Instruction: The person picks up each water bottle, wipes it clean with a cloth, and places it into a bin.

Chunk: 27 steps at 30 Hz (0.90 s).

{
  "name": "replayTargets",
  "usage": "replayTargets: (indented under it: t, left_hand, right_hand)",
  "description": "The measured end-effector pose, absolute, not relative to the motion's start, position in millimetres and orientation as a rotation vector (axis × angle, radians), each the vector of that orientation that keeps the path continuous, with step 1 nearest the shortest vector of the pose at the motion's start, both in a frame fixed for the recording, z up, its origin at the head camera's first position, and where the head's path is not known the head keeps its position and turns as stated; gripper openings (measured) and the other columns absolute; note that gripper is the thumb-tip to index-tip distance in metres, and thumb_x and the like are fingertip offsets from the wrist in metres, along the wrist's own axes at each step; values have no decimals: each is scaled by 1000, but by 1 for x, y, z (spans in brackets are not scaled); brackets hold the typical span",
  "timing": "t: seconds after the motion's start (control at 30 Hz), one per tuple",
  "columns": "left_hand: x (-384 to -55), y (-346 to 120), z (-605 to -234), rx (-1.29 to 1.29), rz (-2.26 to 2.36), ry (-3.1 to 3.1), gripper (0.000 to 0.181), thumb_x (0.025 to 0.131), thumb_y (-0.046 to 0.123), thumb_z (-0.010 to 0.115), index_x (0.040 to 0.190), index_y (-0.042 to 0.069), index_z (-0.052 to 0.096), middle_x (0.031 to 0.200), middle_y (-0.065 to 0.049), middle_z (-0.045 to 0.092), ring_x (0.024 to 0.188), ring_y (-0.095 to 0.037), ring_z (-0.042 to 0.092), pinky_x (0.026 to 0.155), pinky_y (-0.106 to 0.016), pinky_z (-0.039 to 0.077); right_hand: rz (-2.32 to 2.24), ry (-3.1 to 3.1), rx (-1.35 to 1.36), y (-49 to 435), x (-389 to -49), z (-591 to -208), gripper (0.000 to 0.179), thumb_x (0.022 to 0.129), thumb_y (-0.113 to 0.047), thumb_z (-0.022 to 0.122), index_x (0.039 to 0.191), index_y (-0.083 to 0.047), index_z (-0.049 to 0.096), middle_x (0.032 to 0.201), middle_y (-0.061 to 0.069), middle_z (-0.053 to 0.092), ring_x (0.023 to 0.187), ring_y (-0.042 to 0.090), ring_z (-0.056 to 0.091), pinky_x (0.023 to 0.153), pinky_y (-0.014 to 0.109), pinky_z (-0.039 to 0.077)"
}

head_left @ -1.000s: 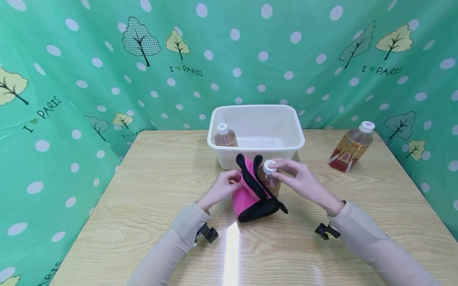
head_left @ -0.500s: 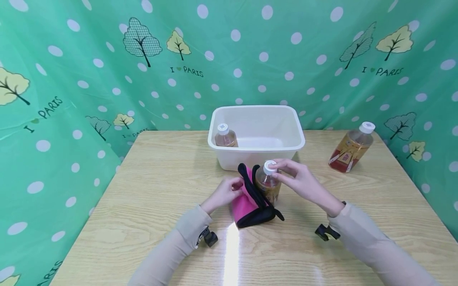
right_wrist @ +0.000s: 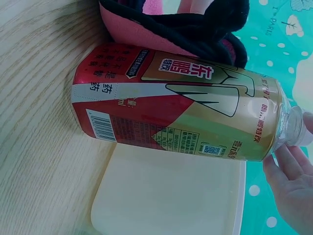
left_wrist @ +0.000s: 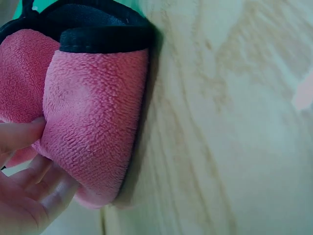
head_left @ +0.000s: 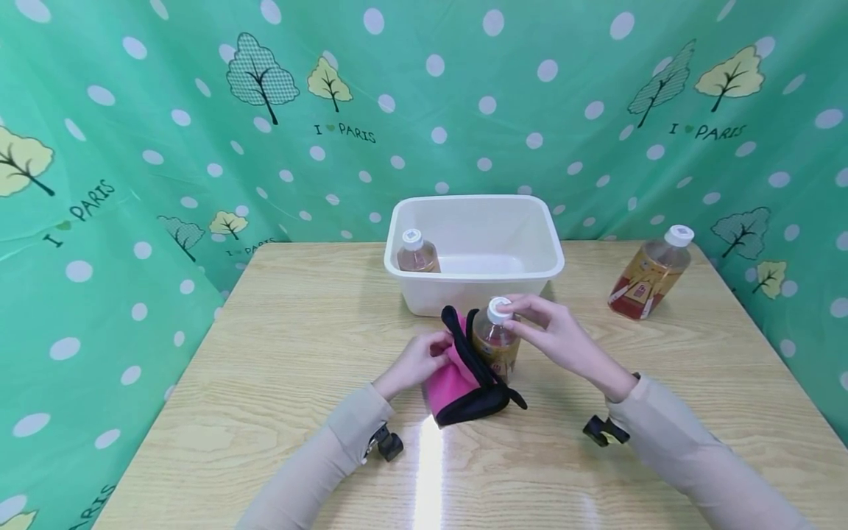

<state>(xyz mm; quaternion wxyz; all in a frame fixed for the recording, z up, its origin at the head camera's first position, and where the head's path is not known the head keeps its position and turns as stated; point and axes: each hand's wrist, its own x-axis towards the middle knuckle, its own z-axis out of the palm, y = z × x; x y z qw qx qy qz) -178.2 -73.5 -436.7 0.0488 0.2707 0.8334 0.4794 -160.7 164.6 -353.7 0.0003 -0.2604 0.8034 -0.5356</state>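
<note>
My left hand (head_left: 419, 362) pinches a soft pink fleece piece with black trim (head_left: 453, 383), which looks like a pouch; in the left wrist view its fuzzy folds (left_wrist: 98, 107) fill the space beside my thumb. Directly right of it stands a drink bottle (head_left: 492, 352), upright on the table, with a white cap. My right hand (head_left: 555, 333) holds this bottle by the cap with thumb and fingers. The right wrist view shows the bottle's red and gold label (right_wrist: 186, 105) in full, with the pouch's black edge (right_wrist: 161, 22) alongside.
A white plastic tub (head_left: 473, 283) stands just behind the bottle, with another capped bottle (head_left: 417, 258) inside at its left. A third bottle (head_left: 645, 280) stands at the table's right rear. A green printed curtain (head_left: 464, 96) hangs behind the wooden table (head_left: 298, 316).
The pouch has come down and toward me, off to the bottle's left, leaving more of the bottle's label showing. My left hand moved slightly with it; my right hand stays on the cap.
</note>
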Motion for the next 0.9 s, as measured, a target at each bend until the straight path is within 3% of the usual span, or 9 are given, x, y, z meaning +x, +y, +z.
replayTargets:
  t: [0.1,0.33,0.7,0.9]
  left_hand:
    - [-178,-74,-433,851,1486,2542,16,74,-13,56,89,-9,60,87,-20,62,80,-29,59,73,-37,50]
    - [-176,-76,-418,829,1499,2577,16,74,-9,59,89,-3,62,84,-13,64,74,-18,58,67,-26,49]
    - [-175,-76,-403,800,1569,2541,18,76,-7,56,93,-4,61,91,-16,62,79,-23,58,70,-26,49]
    - [-177,-75,-410,818,1578,2528,15,76,-7,57,90,-5,60,84,-15,62,76,-21,57,68,-23,49]
  right_hand:
    - [-1679,2523,-807,165,-161,-354,21,84,-7,57,105,-3,58,118,14,54,112,27,48,92,41,40]
    - [-1688,2524,-796,165,-160,-354,21,84,-7,58,104,-2,59,116,14,55,110,26,49,91,37,41]
    - [-1688,2503,-775,164,-160,-353,22,84,-8,58,106,-3,58,116,13,54,108,25,51,84,29,46]
    - [-1689,2512,-781,164,-160,-352,21,84,-7,58,105,-2,58,115,13,55,110,26,50,88,33,44]
